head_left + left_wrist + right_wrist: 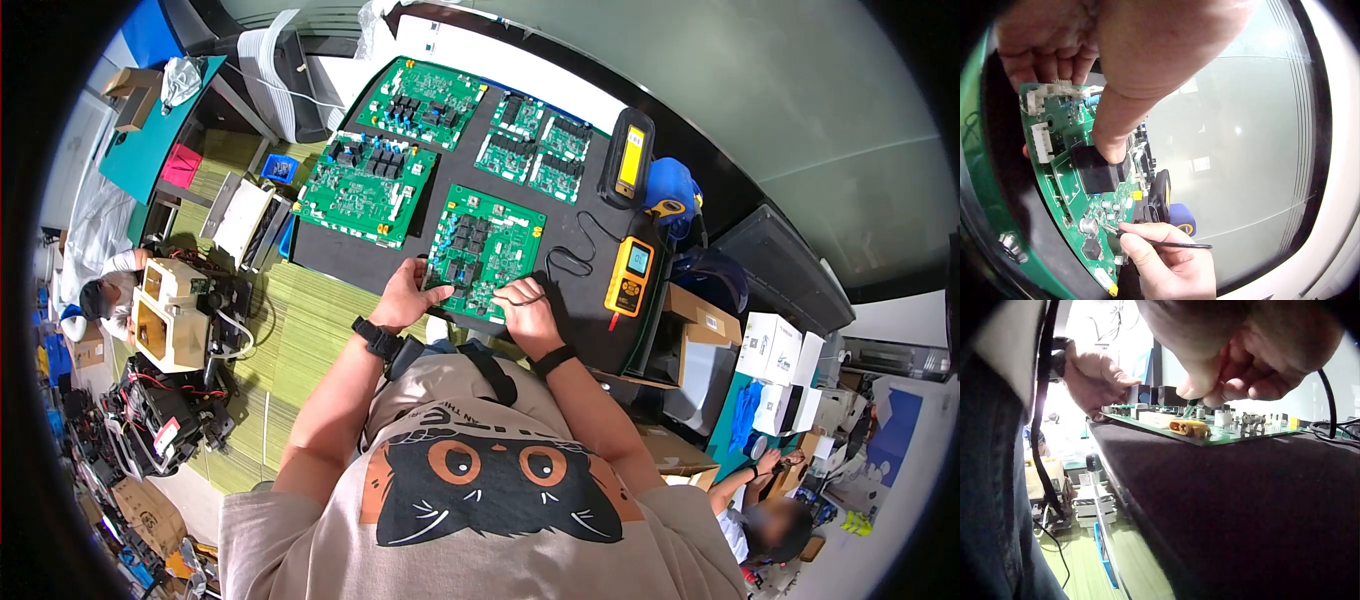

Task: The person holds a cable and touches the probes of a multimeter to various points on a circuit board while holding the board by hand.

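A green circuit board [512,235] lies near the front of the dark mat. My left hand [405,298] grips its left edge, thumb pressing beside a black block component [1094,170] and fingers curled around the edge. At the board's front right, my right hand [530,318] pinches a thin probe [1113,230] on a black cable [1179,244]. In the left wrist view the probe's metal tip is down among small silver capacitors [1089,225]. The right wrist view shows the pinching fingertips [1194,387] low over the board, behind a yellow connector [1189,428].
An orange handheld meter [630,275] lies to the right beside a coiled black cable [570,262]. Larger boards [365,190] and several smaller boards [505,153] occupy the mat's left and back. A black-and-yellow device [628,160] and a blue tool [672,190] stand at back right.
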### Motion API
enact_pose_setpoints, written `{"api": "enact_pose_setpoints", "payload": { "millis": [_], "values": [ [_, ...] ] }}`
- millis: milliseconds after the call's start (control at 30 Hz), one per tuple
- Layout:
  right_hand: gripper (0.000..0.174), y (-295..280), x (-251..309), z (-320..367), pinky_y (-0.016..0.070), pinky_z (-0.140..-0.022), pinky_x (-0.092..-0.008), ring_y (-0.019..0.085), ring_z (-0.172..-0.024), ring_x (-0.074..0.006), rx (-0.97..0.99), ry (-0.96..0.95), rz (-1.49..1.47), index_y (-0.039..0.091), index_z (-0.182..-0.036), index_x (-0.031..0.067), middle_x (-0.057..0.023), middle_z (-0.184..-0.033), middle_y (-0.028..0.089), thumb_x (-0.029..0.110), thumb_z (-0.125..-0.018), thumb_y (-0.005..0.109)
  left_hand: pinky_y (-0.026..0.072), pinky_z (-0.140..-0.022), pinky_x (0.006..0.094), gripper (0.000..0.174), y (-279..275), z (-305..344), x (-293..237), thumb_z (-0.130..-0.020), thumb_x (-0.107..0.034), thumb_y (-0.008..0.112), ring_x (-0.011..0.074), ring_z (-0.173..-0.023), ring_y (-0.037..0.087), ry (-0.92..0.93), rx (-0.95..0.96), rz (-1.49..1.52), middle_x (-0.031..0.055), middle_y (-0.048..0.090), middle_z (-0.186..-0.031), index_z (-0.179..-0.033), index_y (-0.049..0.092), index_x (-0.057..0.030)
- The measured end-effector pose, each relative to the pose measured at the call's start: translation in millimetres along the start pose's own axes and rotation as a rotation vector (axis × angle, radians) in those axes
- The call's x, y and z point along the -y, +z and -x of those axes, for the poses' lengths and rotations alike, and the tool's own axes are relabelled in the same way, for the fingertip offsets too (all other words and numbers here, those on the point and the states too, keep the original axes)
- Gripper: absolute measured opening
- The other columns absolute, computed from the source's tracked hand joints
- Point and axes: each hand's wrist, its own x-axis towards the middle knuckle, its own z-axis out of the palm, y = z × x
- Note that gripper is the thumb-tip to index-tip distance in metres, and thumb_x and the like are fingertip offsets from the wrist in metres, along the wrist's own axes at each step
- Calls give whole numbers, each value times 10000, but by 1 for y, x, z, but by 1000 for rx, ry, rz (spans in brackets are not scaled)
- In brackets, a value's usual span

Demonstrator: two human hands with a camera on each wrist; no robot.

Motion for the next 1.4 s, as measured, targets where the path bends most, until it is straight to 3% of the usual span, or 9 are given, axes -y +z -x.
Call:
{"api": "enact_pose_setpoints", "payload": {
  "millis": [367,1167,1400],
  "values": [
    [73,-4,6,-6,421,-754,-406,549,-854,-281,6,-19,-13,555,-830,102,-73,-819,573,72,-805,616,523,-841,318,618,1,-3,10,-764,-179,825,191,-963,628,16,4,49,143,631,-1077,-1196,463,74],
    [59,-8,20,-14,435,-775,-412,550,-872,-281,134,52,172,589,-828,83,-92,-844,578,105,-788,551,523,-846,312,612,2,-3,9,-764,-158,822,183,-979,621,14,-2,47,133,625,-1084,-1202,462,71],
    [77,-5,18,-15,443,-803,-410,561,-899,-288,147,79,184,601,-860,70,-102,-866,593,105,-793,587,511,-817,304,625,2,-3,11,-766,-165,825,157,-949,593,4,-9,29,105,618,-1066,-1215,457,65]
  ]
}}
